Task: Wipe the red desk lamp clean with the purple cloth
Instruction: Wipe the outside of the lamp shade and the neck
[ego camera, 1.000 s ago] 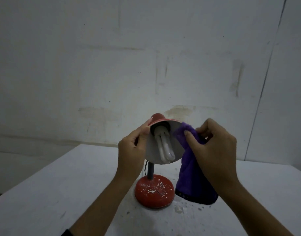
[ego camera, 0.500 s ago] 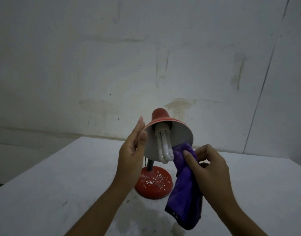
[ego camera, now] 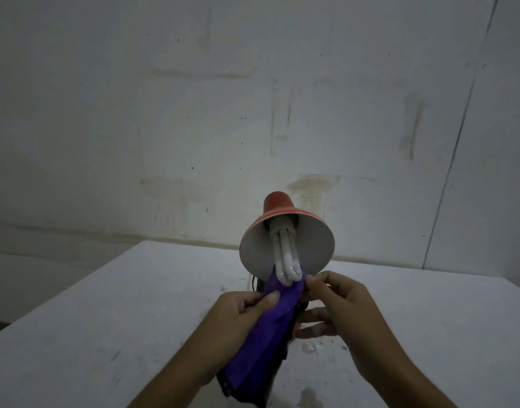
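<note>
Both hands work the soft purple cloth (ego camera: pixel 270 325) just under the red cone-shaded desk lamp (ego camera: pixel 285 231) at centre frame.

The left hand (ego camera: pixel 238 316) grips the cloth along its left edge with thumb curled over it; the right hand (ego camera: pixel 332 301) pinches its upper right corner beside the white looped tube bulb (ego camera: pixel 286 257). The cloth hangs limp and light, so it probably wants bunching for a firm wipe. The lamp looks light and top-heavy, its shade tilted toward the camera; steadying it by the shade rim seems safest. The glass bulb, touching the cloth's top, is likely fragile and stands in the way of the shade's pale inside. The lamp's base is hidden behind hands and cloth. The grey worktop (ego camera: pixel 135 319) carries pale flecks at lower right; a stained wall (ego camera: pixel 194 113) fills the upper frame.
</note>
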